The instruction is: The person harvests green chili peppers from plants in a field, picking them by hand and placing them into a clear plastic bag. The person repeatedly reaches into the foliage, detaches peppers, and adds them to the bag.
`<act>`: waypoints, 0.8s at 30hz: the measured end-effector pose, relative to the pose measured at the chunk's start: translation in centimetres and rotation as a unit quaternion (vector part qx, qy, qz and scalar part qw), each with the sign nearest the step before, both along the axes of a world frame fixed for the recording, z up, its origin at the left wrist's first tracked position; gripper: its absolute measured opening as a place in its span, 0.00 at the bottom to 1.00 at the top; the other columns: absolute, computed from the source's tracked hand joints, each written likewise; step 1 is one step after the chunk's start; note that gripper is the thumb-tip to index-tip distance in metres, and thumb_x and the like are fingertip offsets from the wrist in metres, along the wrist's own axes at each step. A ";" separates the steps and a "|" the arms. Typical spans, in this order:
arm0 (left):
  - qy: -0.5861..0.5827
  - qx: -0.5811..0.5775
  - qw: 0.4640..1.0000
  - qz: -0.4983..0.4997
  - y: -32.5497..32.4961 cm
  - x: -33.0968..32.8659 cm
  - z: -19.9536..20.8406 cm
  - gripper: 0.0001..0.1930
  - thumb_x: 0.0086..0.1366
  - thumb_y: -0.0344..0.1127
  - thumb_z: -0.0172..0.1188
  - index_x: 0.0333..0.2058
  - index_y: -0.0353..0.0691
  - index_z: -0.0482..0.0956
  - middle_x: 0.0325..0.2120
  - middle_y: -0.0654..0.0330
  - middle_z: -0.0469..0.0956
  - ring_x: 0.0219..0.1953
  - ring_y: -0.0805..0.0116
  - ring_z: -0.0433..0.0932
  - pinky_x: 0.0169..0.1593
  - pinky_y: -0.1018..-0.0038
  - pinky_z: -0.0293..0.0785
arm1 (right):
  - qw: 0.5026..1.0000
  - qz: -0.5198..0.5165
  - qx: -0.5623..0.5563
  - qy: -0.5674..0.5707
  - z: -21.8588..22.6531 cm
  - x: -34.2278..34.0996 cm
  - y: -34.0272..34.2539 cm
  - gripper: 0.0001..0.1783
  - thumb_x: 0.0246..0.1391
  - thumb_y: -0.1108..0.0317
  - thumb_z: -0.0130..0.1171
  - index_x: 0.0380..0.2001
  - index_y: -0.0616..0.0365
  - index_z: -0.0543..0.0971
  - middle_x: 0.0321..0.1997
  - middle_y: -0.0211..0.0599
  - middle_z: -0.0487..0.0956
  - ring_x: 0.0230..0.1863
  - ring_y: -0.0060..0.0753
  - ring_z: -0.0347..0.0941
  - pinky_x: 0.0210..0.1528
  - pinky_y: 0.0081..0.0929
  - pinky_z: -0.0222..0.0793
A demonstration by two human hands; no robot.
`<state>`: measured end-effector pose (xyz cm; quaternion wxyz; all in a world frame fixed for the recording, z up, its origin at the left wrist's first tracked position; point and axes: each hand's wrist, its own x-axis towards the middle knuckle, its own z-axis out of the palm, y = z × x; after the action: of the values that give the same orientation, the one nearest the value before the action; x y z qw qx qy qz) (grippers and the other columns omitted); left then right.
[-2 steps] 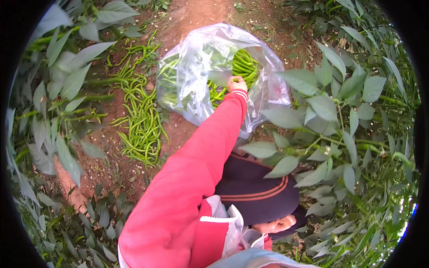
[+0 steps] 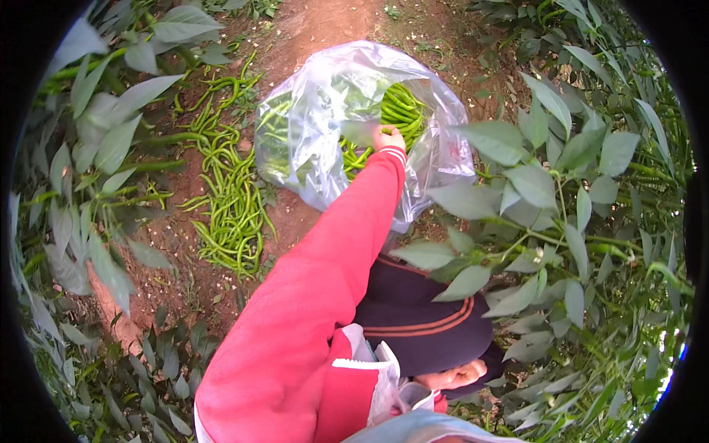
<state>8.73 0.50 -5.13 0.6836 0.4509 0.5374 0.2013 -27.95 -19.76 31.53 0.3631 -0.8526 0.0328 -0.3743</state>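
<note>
A clear plastic bag (image 2: pixel 306 118) stands on the ground ahead, its mouth spread wide. Green chili peppers (image 2: pixel 402 107) fill its inside and show through the wall. My left arm, in a red sleeve, reaches across to the bag. At the opening, the fingers of my left hand (image 2: pixel 388 137) are closed over the peppers; what they grip is hidden, and a blurred greyish-green patch lies beside them. My right hand (image 2: pixel 454 375) rests low by my dark-trousered leg (image 2: pixel 413 317), fingers curled in, and I cannot see whether anything is inside.
Left of the bag, a long heap of green chili peppers (image 2: pixel 229 192) lies on the reddish soil (image 2: pixel 325 26). Leafy pepper plants (image 2: pixel 535 181) crowd in on the right, some leaves close to the bag. More plants (image 2: pixel 111 140) line the left side.
The view has shifted very slightly. My left hand stays at the bag's opening, and my right hand keeps its curled pose by the leg.
</note>
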 end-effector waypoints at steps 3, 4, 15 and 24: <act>0.161 0.125 0.959 -0.199 2.5 0.8 0.2 0.16 0.45 0.36 0.73 0.32 0.38 0.79 0.33 0.51 0.81 0.43 0.55 0.79 0.49 0.62 0.72 | 1.000 -0.011 -0.008 0.000 -0.1 0.1 -0.1 0.06 0.46 0.67 0.44 0.22 0.57 0.62 0.31 0.35 0.60 0.34 0.32 0.58 0.41 0.30 0.56; 0.163 0.158 0.951 -0.211 3.5 0.6 1.5 0.19 0.48 0.41 0.72 0.35 0.37 0.80 0.37 0.50 0.82 0.44 0.53 0.80 0.49 0.60 0.75 | 1.000 -0.013 -0.011 0.002 -0.2 0.2 0.0 0.06 0.46 0.67 0.43 0.22 0.57 0.62 0.31 0.35 0.60 0.34 0.32 0.58 0.42 0.30 0.56; 0.103 0.585 0.516 -0.618 9.3 4.0 14.2 0.37 0.46 0.51 0.73 0.51 0.38 0.71 0.51 0.51 0.73 0.56 0.54 0.71 0.59 0.62 0.68 | 0.998 -0.042 -0.032 0.017 -0.1 1.2 0.1 0.05 0.46 0.68 0.43 0.23 0.57 0.61 0.31 0.35 0.60 0.34 0.32 0.58 0.42 0.30 0.56; 0.377 0.642 0.236 -0.625 6.8 3.9 7.4 0.19 0.71 0.42 0.43 0.57 0.51 0.70 0.49 0.60 0.72 0.57 0.61 0.64 0.57 0.50 0.58 | 0.997 -0.060 -0.034 0.023 0.2 0.8 0.3 0.05 0.46 0.69 0.43 0.23 0.57 0.61 0.31 0.36 0.60 0.34 0.32 0.57 0.42 0.30 0.56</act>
<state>12.59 7.34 2.28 -0.2048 0.9568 -0.0263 -0.2049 -27.14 -19.49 31.69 0.3099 -0.8695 0.0793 -0.3763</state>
